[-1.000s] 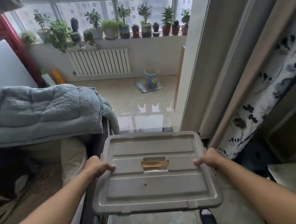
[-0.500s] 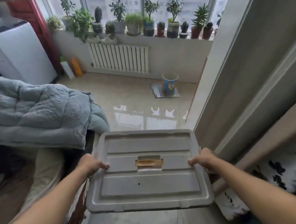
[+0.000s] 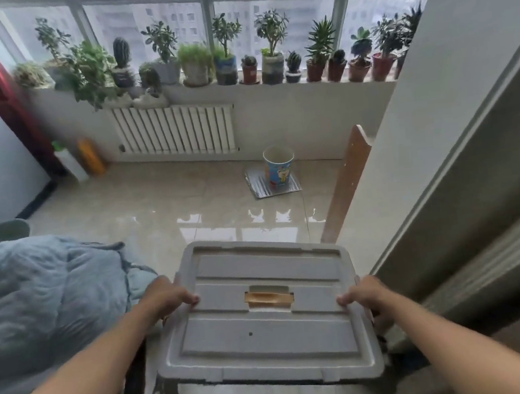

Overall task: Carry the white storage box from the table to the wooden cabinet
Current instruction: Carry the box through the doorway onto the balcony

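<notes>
The white storage box (image 3: pixel 269 335) hangs in front of me above the tiled floor, lid up, with a strip of brown tape at the lid's middle. My left hand (image 3: pixel 166 298) grips its left edge, thumb on the lid. My right hand (image 3: pixel 365 294) grips the right edge the same way. No wooden cabinet shows in this view.
A blue-grey quilt (image 3: pixel 43 297) lies piled at my left. A grey wall corner and door frame (image 3: pixel 441 179) stand close at my right, with a wooden board (image 3: pixel 345 185) leaning there. Ahead are a patterned cup (image 3: pixel 278 166) on a mat, a radiator (image 3: pixel 176 130) and potted plants (image 3: pixel 226 57).
I have carried the box forward past the doorway; the quilt has slid left and back, the floral curtain at right has left view, and the window room looms nearer.
</notes>
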Available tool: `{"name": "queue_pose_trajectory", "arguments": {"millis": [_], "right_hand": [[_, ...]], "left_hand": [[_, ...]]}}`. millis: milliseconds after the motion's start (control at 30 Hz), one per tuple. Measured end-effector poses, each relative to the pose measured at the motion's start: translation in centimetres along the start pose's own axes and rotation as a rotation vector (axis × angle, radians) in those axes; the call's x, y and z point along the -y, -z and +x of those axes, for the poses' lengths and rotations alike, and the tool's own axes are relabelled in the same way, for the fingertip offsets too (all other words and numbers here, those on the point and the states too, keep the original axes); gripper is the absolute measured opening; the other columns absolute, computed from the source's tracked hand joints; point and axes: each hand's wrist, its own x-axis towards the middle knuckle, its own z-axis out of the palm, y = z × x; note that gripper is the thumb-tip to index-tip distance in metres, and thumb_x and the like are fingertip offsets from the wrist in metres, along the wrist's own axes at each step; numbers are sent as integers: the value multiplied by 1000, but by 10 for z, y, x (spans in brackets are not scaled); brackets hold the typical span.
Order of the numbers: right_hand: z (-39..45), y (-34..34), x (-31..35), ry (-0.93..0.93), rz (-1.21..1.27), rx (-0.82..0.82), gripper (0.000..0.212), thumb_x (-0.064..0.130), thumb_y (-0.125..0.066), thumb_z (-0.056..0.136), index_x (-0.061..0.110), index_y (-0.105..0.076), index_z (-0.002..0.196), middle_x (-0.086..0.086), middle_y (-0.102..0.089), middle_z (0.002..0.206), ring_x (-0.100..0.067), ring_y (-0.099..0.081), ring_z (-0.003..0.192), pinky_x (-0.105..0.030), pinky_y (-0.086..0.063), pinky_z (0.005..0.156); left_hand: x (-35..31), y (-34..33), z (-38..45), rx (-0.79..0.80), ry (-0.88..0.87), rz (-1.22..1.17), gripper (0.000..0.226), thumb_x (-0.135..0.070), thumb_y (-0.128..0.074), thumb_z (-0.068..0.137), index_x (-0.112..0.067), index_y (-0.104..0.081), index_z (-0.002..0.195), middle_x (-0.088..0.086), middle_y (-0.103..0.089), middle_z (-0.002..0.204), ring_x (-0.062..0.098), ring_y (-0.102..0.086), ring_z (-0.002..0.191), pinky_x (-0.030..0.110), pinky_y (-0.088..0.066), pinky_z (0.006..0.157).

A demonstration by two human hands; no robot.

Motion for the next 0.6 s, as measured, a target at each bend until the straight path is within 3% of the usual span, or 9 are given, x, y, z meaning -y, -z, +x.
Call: {"name": "queue_pose_trajectory", "arguments": {"millis": [200, 333, 467, 600], "right_hand": [[39, 4, 82, -56, 91, -56, 67, 19, -83, 72, -6, -54, 127, -12, -59, 105, -32, -59, 101, -39, -50, 91], [77, 16, 121, -95, 133, -98, 65, 21, -82, 72, -4, -53, 125, -14, -60, 107, -32, -60, 99, -39, -52, 84], [126, 25, 152, -125, 155, -116, 47, 21, -81, 72, 3, -51, 103, -15, -61, 104, -32, -61, 94, -47, -55, 89], [187, 46, 174, -150, 188, -131, 55, 24, -82, 70, 2, -54, 112, -16, -64, 109, -33, -64, 96, -43, -57, 86]], "left_hand": [[-72, 47, 102, 74, -45, 101, 61, -26, -87, 61, 10, -61, 103, 19, -62, 97, 33, -58, 82, 32, -40, 59], [-119, 62, 163, 114, -70, 121, 52, -24, -89, 60, 8, -60, 90, 19, -60, 87, 31, -55, 73, 31, -36, 51], [-164, 62, 229, 139, -68, 148, 54, -25, -89, 60, 9, -60, 91, 19, -62, 87, 28, -57, 68, 30, -40, 53], [-212, 54, 292, 171, -77, 186, 51, -25, -89, 59, 7, -62, 87, 17, -60, 81, 27, -55, 64, 29, -39, 52]]}}
